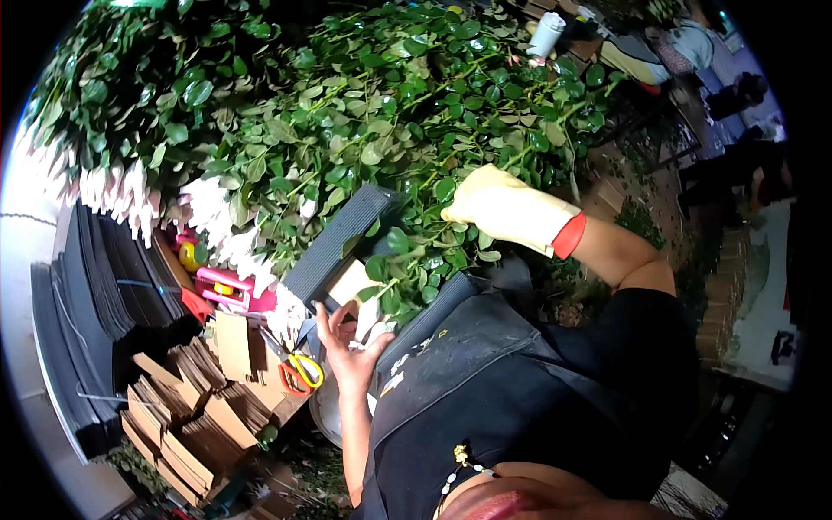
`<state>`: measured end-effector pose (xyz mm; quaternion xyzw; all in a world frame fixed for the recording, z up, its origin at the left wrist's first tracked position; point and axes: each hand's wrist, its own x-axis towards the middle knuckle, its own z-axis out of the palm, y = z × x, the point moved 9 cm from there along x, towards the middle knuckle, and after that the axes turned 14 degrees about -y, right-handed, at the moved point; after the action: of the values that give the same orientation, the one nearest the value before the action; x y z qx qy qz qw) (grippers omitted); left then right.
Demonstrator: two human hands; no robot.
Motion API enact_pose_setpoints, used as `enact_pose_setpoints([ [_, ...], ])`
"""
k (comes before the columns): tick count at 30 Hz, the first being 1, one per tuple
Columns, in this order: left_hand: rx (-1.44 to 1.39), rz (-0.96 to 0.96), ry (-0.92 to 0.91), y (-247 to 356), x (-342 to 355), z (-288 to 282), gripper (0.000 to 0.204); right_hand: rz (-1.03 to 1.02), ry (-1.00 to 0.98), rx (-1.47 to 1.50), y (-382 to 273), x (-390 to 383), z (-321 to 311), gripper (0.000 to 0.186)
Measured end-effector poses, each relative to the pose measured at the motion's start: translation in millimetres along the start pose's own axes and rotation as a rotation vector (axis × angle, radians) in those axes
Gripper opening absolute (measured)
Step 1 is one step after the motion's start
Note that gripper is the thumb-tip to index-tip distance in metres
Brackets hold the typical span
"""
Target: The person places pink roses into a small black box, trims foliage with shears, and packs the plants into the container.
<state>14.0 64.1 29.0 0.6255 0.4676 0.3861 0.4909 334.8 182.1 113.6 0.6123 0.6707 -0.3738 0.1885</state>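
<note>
In front of my torso a dark grey corrugated wrap [340,245] stands folded up on both sides of a small bunch of leafy roses [400,299]. My bare left hand [351,342] is at the pale flower heads [371,319], with its fingers and thumb curled around them. A pale cardboard piece [348,282] shows inside the wrap, near my left fingers. My right hand [498,204], in a cream glove with a red cuff, is closed in a fist at the stem side of the bunch. What lies inside that fist is mostly hidden by the glove and leaves.
A big heap of leafy stems [347,104] covers the far side, with pale flower heads [113,195] at left. Dark corrugated sheets [104,303], cardboard pieces [195,407], scissors [302,373] and a pink tape dispenser [232,289] lie left. People stand far right.
</note>
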Motion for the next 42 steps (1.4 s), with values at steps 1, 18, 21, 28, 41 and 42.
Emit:
enact_pose_setpoints([
  [1,0.005,-0.006,-0.023,-3,-4,0,0.121,0.067,-0.017,0.177,4,-7,0,0.036],
  [18,0.301,-0.052,-0.123,15,16,7,0.021,-0.462,0.591,-0.203,-73,95,-120,0.035],
  [21,0.267,-0.071,-0.090,16,13,4,0.021,-0.594,0.672,0.022,-74,98,-135,0.025],
  [28,0.398,0.040,-0.157,33,20,5,0.022,-0.762,0.913,-0.317,-89,62,-190,0.025],
  [41,0.372,0.061,-0.157,22,19,0,0.015,-0.386,1.543,-0.422,-274,37,-466,0.071],
  [42,0.362,0.053,-0.161,24,20,-1,0.015,-0.277,1.733,-0.494,-277,29,-467,0.066],
])
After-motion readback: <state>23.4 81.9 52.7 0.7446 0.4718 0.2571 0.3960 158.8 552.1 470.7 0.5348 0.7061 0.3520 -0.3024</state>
